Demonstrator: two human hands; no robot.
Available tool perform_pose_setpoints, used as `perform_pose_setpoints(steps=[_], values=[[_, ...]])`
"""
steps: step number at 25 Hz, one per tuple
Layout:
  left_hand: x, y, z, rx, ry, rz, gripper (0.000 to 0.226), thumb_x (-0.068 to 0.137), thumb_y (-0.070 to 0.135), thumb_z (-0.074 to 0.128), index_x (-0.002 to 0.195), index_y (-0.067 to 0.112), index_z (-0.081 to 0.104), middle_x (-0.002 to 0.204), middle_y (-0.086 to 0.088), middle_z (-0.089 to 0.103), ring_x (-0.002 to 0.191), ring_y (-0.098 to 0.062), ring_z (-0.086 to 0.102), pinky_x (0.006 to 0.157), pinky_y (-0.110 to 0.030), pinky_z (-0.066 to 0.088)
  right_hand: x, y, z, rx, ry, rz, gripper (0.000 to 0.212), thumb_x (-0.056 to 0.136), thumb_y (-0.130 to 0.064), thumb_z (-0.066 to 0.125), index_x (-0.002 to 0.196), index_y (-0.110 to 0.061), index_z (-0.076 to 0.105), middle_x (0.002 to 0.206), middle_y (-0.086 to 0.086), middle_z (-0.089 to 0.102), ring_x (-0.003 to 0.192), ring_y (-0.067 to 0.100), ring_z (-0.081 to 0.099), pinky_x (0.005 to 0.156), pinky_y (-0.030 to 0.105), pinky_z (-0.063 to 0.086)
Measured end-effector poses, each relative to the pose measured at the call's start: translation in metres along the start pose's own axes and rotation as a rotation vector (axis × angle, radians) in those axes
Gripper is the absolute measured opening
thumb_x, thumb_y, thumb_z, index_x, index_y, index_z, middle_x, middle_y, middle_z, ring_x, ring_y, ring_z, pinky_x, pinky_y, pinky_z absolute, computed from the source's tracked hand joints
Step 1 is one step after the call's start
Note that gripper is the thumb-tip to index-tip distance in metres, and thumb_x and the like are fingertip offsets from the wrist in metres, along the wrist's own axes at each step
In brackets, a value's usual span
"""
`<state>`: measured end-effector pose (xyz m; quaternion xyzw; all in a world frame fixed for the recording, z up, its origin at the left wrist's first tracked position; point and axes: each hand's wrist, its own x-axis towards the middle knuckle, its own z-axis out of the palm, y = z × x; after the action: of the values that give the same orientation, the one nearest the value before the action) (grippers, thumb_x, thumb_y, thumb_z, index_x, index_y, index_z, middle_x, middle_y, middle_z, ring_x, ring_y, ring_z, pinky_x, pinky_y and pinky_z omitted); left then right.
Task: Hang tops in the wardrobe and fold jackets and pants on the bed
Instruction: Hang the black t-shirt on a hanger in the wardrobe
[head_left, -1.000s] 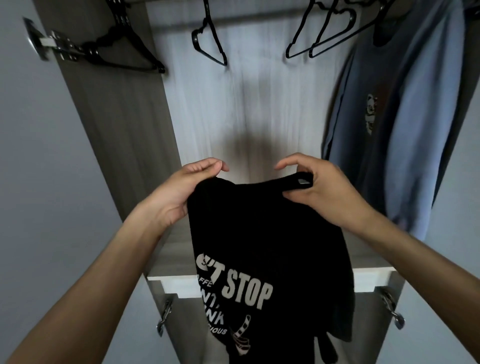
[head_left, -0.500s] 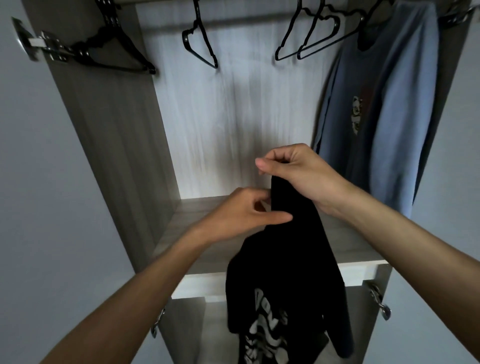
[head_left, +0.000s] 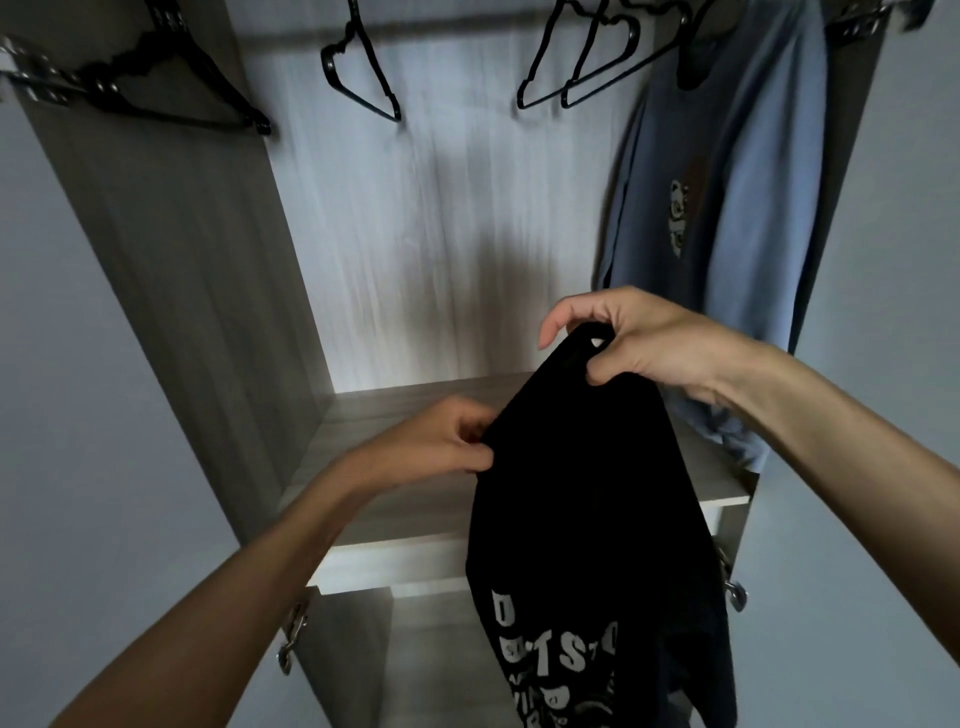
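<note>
Black top (head_left: 587, 467): hung before the shelf (head_left: 395, 415), long axis 12 to 6.
Right hand (head_left: 641, 345): top edge clenched.
Left hand (head_left: 431, 444): side edge pinched, at 8.
Empty hangers (head_left: 522, 102): at 12, right hand nearer.

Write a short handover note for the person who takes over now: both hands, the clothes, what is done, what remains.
Right hand: grips the black top at its upper edge.
Left hand: pinches the top's left edge, lower down.
The black top hangs from both hands in front of the wardrobe shelf, not on a hanger.
Done: a blue top hangs at the right of the rail.
Left: put the black top on one of the empty hangers and hang it. Jackets, pants and bed are not in view.
</note>
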<state>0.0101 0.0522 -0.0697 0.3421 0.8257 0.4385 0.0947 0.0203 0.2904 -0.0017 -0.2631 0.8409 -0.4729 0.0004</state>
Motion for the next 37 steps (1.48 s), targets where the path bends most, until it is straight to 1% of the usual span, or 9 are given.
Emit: perform_pose_setpoints(steps=[3,7,11,16,20,25,28,31,37], values=[[-0.009,0.018,-0.012,-0.489,-0.133,0.124,0.012,0.070,0.014,0.066,0.081,0.018,0.070,0.065,0.005,0.050,0.055,-0.018,0.026,0.051,-0.027,0.023,-0.001,0.012,-0.006,0.093,-0.026,0.044,0.051,0.060,0.014,0.054,0.093,-0.021,0.070,0.079,-0.002,0.065,0.073,0.010,0.059,0.059,0.018,0.046],[-0.007,0.037,-0.019,-0.491,-0.251,0.286,0.017,0.079,0.034,0.072,0.089,0.020,0.076,0.076,0.011,0.068,0.067,-0.003,0.061,0.064,-0.016,0.043,0.009,0.026,0.013,-0.037,-0.134,-0.017,0.043,0.060,0.008,0.052,0.096,-0.013,0.066,0.085,0.003,0.063,0.080,0.014,0.059,0.068,0.027,0.044],[-0.009,0.034,-0.026,-0.592,0.048,0.218,0.021,0.070,0.035,0.081,0.082,0.019,0.079,0.060,0.010,0.063,0.048,0.000,0.051,0.047,-0.019,0.022,0.014,0.056,0.030,-0.625,0.048,0.047,0.025,0.076,-0.012,0.069,0.096,-0.025,0.063,0.087,-0.003,0.053,0.085,0.018,0.055,0.072,0.032,0.044],[-0.018,0.026,-0.043,-0.625,0.276,0.150,0.011,0.071,0.026,0.071,0.067,0.016,0.073,0.046,0.011,0.045,0.032,0.003,0.031,0.030,-0.010,0.019,0.015,0.085,0.036,-0.781,0.113,0.330,0.013,0.077,-0.024,0.071,0.081,-0.033,0.063,0.084,-0.008,0.063,0.087,0.015,0.064,0.080,0.030,0.053],[-0.026,0.010,-0.059,-0.514,0.301,0.143,0.014,0.076,0.028,0.070,0.067,0.017,0.068,0.051,0.009,0.041,0.038,0.003,0.028,0.037,-0.015,0.013,0.025,0.106,0.041,-0.375,0.133,0.399,0.019,0.091,-0.006,0.057,0.076,-0.016,0.063,0.076,0.006,0.071,0.055,0.016,0.069,0.053,0.024,0.055],[-0.053,-0.032,-0.091,-0.438,0.216,-0.041,0.061,0.061,0.039,0.091,0.097,-0.006,0.071,0.076,-0.014,0.061,0.060,-0.010,0.054,0.055,-0.017,0.041,0.036,0.113,0.033,0.154,0.249,0.423,0.011,0.094,-0.005,0.057,0.093,0.000,0.067,0.081,0.012,0.064,0.070,0.019,0.062,0.067,0.028,0.051],[-0.070,-0.043,-0.101,-0.427,-0.030,-0.122,0.030,0.072,0.022,0.086,0.096,0.006,0.077,0.079,-0.005,0.071,0.063,-0.009,0.062,0.056,-0.018,0.049,0.038,0.113,0.026,0.259,0.308,0.363,0.016,0.091,-0.013,0.061,0.097,-0.002,0.071,0.087,0.010,0.067,0.082,0.019,0.060,0.078,0.028,0.046],[-0.067,-0.041,-0.086,-0.212,-0.203,-0.147,0.014,0.084,-0.002,0.067,0.091,0.006,0.076,0.079,-0.009,0.067,0.063,-0.010,0.058,0.059,-0.019,0.048,0.042,0.102,0.022,0.317,0.327,0.299,0.015,0.083,-0.021,0.062,0.080,-0.010,0.072,0.076,0.006,0.064,0.072,0.016,0.060,0.068,0.026,0.045],[-0.051,-0.065,-0.090,0.439,0.246,-0.136,0.008,0.090,0.006,0.067,0.082,0.004,0.065,0.071,-0.014,0.063,0.064,-0.026,0.058,0.066,-0.036,0.050,0.044,0.093,-0.006,0.271,0.302,0.250,0.016,0.080,-0.026,0.072,0.076,-0.010,0.072,0.063,0.001,0.069,0.061,0.016,0.065,0.060,0.022,0.049]])
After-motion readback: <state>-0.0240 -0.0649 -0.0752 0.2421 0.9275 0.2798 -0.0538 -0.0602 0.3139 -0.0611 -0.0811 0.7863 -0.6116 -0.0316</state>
